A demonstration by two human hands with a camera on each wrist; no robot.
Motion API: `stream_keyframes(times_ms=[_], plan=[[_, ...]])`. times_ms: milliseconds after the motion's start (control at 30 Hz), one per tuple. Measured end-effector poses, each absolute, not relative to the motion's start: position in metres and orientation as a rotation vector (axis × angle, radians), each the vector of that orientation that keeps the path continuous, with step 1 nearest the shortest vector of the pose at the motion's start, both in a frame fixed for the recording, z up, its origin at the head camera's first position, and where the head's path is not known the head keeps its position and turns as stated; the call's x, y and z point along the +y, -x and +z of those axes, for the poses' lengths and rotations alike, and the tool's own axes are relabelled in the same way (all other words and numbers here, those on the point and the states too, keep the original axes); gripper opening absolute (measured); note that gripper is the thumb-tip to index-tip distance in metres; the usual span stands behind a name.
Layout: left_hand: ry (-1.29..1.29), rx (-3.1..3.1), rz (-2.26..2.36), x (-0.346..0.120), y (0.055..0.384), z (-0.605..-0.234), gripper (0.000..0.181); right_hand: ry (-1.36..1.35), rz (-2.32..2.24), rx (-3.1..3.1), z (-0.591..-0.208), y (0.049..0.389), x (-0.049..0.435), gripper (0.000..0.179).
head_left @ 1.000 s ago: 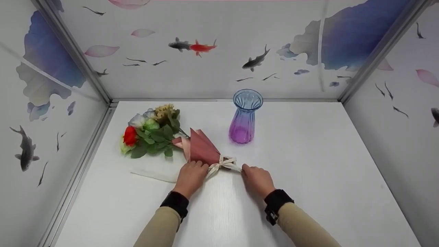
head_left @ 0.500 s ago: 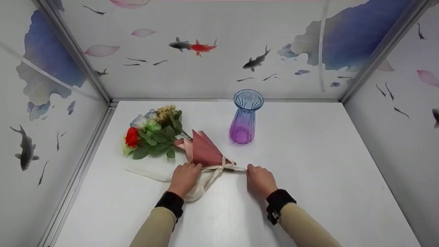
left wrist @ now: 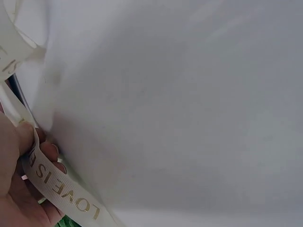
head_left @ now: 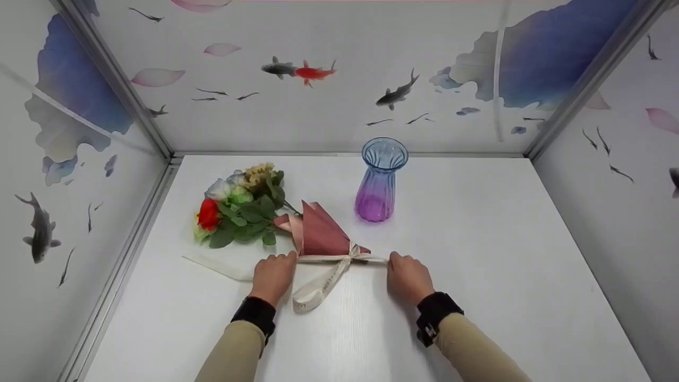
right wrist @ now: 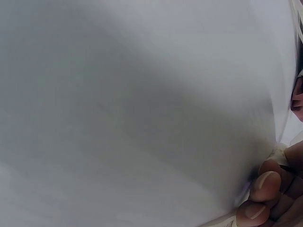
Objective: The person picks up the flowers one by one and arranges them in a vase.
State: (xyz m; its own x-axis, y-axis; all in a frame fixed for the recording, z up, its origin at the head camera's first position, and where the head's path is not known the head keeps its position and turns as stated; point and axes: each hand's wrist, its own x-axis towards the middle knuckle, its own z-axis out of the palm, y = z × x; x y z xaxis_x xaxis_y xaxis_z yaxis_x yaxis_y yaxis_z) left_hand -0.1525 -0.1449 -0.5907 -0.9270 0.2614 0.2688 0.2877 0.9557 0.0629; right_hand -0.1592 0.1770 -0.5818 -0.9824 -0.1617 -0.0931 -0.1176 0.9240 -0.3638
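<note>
A flower bouquet lies on the white table, its stems in dusky-red wrapping paper. A cream ribbon with printed letters is tied round the narrow end of the paper, one loop hanging toward the person. My left hand pinches a length of ribbon left of the knot; the left wrist view shows gold lettering on the ribbon tail below the fingers. On the other side, my right hand grips another ribbon end, its fingers curled. Between both hands the ribbon runs nearly straight.
Behind the bouquet, to the right, stands a blue-and-purple glass vase. A long ribbon tail trails left across the table. Fish-patterned panels enclose the back and both sides.
My left hand has moved left and my right hand slightly right. The ribbon between them has straightened, the bow has changed shape, and the bouquet has shifted a little right.
</note>
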Motion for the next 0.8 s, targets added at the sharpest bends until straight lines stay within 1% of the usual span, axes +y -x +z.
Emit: stream_keyframes(times_ms=[167, 367, 567, 800], plan=[[0.252, -2.947, -0.199, -0.153, 0.154, -0.591, 0.008, 0.15, -0.536, 2.94, -0.583, 0.16, 0.182, 0.023], [0.103, -3.041, -0.247, -0.161, 0.155, -0.589, 0.018, 0.099, -0.539, 2.923, -0.584, 0.162, 0.188, 0.023], [0.018, -3.046, -0.29, -0.163, 0.156, -0.59, 0.013, 0.07, -0.571, 2.924, -0.582, 0.161, 0.195, 0.022], [-0.039, -3.066, -0.34, -0.164, 0.155, -0.588, 0.014, 0.039, -0.607, 2.962, -0.582, 0.158, 0.207, 0.025]])
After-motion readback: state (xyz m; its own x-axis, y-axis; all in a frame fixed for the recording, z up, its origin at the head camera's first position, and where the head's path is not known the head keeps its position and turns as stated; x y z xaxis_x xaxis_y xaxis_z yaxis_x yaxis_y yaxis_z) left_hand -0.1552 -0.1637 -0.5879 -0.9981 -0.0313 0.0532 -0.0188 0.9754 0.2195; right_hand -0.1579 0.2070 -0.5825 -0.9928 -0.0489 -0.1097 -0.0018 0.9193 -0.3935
